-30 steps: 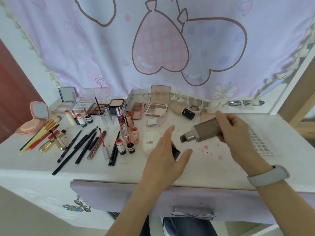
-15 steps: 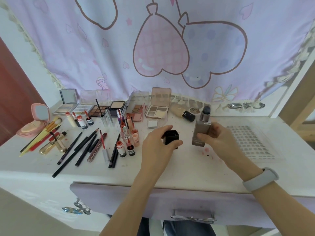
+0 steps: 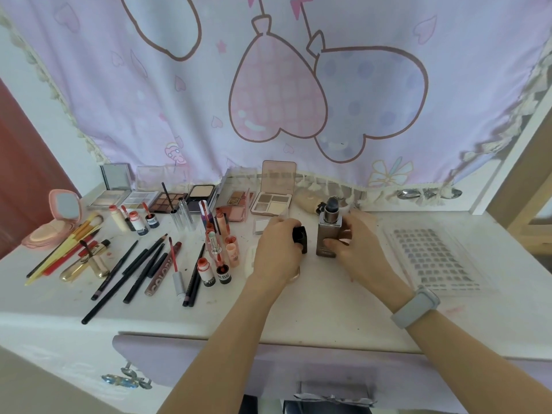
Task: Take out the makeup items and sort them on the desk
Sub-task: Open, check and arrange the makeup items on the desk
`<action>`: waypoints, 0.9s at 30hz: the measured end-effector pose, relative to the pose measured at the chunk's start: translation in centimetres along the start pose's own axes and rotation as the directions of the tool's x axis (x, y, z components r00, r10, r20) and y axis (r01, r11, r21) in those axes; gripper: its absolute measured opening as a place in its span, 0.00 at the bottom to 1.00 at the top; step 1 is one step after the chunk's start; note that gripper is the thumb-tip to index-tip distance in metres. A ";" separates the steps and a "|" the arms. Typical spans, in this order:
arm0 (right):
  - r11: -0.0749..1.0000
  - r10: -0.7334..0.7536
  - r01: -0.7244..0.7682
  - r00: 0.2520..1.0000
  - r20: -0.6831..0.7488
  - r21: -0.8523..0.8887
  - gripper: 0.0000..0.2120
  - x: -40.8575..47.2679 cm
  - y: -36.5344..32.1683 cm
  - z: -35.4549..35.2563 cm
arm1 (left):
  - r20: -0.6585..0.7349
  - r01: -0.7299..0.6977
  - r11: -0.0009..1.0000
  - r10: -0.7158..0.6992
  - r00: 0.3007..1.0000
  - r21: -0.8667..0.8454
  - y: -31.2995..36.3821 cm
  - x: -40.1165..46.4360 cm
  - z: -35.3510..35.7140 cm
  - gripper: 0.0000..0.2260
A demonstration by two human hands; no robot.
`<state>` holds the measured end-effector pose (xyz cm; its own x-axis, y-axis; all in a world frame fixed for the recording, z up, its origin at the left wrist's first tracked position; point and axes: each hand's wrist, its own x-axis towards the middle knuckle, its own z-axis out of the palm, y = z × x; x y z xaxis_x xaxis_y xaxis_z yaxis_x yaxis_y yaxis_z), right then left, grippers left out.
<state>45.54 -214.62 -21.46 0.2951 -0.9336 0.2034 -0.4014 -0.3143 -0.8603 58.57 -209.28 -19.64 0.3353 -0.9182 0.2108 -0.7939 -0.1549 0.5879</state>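
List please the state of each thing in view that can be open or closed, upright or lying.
Foundation bottle: upright on the desk, cap off, held by right hand.
Black cap: off the bottle, held in left hand.
Pink compact: open.
Four-pan palette: open, lid upright.
Black pencils: lying flat.

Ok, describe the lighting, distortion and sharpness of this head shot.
Head view: soft, even daylight, with only faint shadows on the desk; wide-angle bending curves the desk's front edge and stretches the forearms; the foundation bottle is reasonably sharp, while small labels stay unreadable.
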 end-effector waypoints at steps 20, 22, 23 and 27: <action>0.940 -0.212 0.167 0.969 -0.127 -0.297 0.15 2.1 0.8 -2.1 | -0.238 -0.125 0.968 0.177 0.955 0.219 -0.1 -3.6 -0.1 0.15; 0.869 -0.216 0.148 0.972 -0.091 -0.472 0.14 3.7 1.2 -2.6 | -0.290 -0.190 0.954 0.255 0.922 0.234 -0.1 -5.0 0.4 0.13; 0.818 -0.197 0.132 0.979 -0.056 -0.560 0.15 4.4 1.4 -2.5 | -0.298 -0.226 0.943 0.295 0.908 0.245 -0.1 -5.7 0.7 0.13; 0.646 -0.138 0.120 0.990 0.040 -0.754 0.18 6.4 1.6 -1.4 | -0.227 -0.377 0.901 0.421 0.878 0.212 0.3 -7.3 1.8 0.12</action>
<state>45.57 -221.34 -20.86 0.3819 -0.8736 0.3017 -0.8773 -0.4454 -0.1790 54.97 -203.28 -22.39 0.0755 -0.7887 0.6101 -0.9499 0.1292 0.2845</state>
